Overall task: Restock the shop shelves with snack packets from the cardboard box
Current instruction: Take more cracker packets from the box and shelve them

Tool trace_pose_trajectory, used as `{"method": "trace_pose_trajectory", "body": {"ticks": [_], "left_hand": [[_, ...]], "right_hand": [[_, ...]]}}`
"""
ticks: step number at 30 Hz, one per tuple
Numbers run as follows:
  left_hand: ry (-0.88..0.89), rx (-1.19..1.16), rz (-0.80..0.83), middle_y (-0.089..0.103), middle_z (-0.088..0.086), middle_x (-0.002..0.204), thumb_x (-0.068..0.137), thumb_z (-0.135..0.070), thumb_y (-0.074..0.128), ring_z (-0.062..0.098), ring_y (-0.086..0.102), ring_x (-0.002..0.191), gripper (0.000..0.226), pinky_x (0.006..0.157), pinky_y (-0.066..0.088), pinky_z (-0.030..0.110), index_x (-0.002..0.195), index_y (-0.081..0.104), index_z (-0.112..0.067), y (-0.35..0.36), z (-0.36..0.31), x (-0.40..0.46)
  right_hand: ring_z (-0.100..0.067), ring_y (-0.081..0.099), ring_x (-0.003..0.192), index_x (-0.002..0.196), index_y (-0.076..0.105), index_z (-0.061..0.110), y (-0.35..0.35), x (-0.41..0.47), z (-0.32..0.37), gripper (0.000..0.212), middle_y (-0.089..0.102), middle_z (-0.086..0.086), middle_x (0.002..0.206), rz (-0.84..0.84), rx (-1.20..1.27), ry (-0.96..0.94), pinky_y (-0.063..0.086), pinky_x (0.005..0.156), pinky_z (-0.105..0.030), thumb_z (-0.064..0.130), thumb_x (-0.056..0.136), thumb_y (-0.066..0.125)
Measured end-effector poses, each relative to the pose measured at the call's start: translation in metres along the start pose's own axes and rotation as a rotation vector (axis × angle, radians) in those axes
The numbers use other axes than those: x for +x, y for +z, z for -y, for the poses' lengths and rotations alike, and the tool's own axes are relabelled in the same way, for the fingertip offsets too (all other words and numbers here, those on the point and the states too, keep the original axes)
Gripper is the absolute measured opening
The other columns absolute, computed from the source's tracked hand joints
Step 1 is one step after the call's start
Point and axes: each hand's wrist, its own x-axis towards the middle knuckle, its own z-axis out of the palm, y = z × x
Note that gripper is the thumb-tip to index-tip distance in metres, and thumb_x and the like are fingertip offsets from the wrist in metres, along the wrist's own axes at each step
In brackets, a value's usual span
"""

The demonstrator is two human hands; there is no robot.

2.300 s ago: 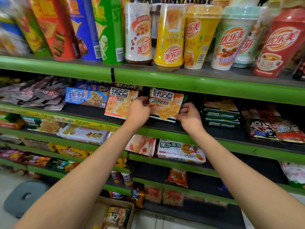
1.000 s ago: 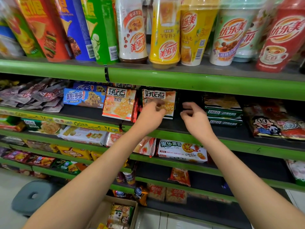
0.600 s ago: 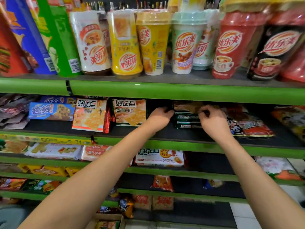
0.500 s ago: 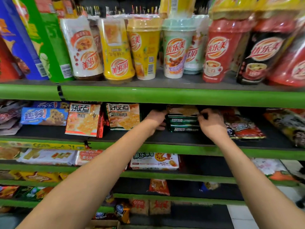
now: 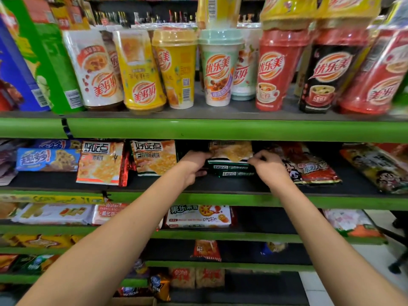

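Both hands grip the ends of a biscuit packet [image 5: 230, 151] tilted up atop a dark stack [image 5: 231, 170] on the second shelf [image 5: 220, 198]: left hand [image 5: 194, 165] at its left end, right hand [image 5: 268, 165] at its right. Left of the stack stands another biscuit packet [image 5: 154, 156]; above it, milk-tea cups [image 5: 218, 67].

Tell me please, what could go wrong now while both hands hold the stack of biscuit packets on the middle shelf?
1. The left hand and right hand grip only the ends of the stacked biscuit packets; the top packet looks tilted and may slide off.
2. The red cartoon packet lies against the right hand, so shifting the stack may push it askew.
3. The standing packet beside the left wrist may tip over if bumped.
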Motion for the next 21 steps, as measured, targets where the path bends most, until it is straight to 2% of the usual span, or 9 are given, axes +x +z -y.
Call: {"method": "trace_pose_trajectory", "body": {"ticks": [1,2,5,8,10,14,17,21], "left_hand": [[0.007,0.001,0.005,0.067,0.002,0.104,0.093,-0.024,0.066,0.013,0.055,0.083,0.007,0.058,0.043,0.026,0.097,0.062,-0.019,-0.006,0.003,-0.002],[0.016,0.009,0.022,0.067,0.004,0.113,0.092,-0.023,0.068,0.015,0.055,0.089,0.016,0.059,0.042,0.026,0.106,0.063,-0.018,-0.011,0.008,-0.005],[0.032,0.075,0.050,0.067,0.009,0.121,0.084,-0.016,0.076,0.021,0.057,0.103,0.042,0.065,0.041,0.030,0.122,0.059,-0.008,-0.031,0.018,-0.013],[0.084,0.164,0.073,0.068,0.015,0.116,0.078,-0.003,0.078,0.026,0.061,0.102,0.039,0.071,0.044,0.032,0.111,0.059,-0.009,-0.044,0.024,-0.020],[0.124,0.173,0.060,0.067,0.017,0.115,0.075,0.005,0.077,0.028,0.061,0.098,0.037,0.076,0.047,0.036,0.103,0.059,-0.010,-0.048,0.026,-0.023],[0.143,0.135,0.061,0.068,0.014,0.110,0.081,0.001,0.074,0.023,0.061,0.093,0.028,0.073,0.048,0.035,0.102,0.060,-0.011,-0.056,0.029,-0.026],[0.114,0.125,0.057,0.068,0.015,0.108,0.086,-0.003,0.072,0.020,0.061,0.090,0.030,0.072,0.050,0.031,0.114,0.061,-0.003,-0.062,0.034,-0.029],[0.114,0.122,0.057,0.068,0.013,0.106,0.087,-0.002,0.070,0.020,0.061,0.091,0.031,0.071,0.049,0.029,0.117,0.060,-0.002,-0.063,0.039,-0.030]], "right_hand": [[-0.021,0.058,0.079,0.077,0.059,0.021,0.000,-0.003,-0.002,0.012,0.064,-0.001,0.082,0.003,0.061,0.008,0.038,0.062,-0.027,0.021,0.083,0.070],[-0.018,0.057,0.078,0.076,0.058,0.022,0.001,-0.005,-0.004,0.016,0.063,0.001,0.082,0.014,0.107,0.009,0.039,0.062,-0.028,0.018,0.080,0.073],[-0.021,0.061,0.084,0.091,0.056,0.018,0.005,-0.011,-0.009,0.032,0.064,-0.006,0.093,0.094,0.243,0.025,0.045,0.070,-0.029,-0.001,0.073,0.077],[-0.028,0.064,0.090,0.114,0.047,0.010,0.014,-0.014,-0.012,0.059,0.064,-0.016,0.104,0.135,0.328,0.033,0.054,0.080,-0.036,-0.015,0.068,0.075],[-0.027,0.063,0.088,0.122,0.043,0.011,0.021,-0.016,-0.014,0.068,0.062,-0.015,0.100,0.135,0.357,0.028,0.052,0.083,-0.042,-0.019,0.067,0.072],[-0.020,0.060,0.081,0.109,0.056,0.017,0.028,-0.018,-0.017,0.052,0.060,-0.006,0.089,0.154,0.363,0.020,0.050,0.073,-0.031,-0.014,0.070,0.071],[-0.017,0.060,0.084,0.103,0.058,0.024,0.028,-0.019,-0.021,0.049,0.060,-0.002,0.092,0.146,0.353,0.007,0.047,0.073,-0.027,-0.008,0.070,0.075],[-0.013,0.060,0.089,0.113,0.056,0.020,0.029,-0.020,-0.023,0.051,0.060,-0.001,0.101,0.148,0.335,-0.008,0.047,0.074,-0.023,-0.003,0.072,0.078]]}}
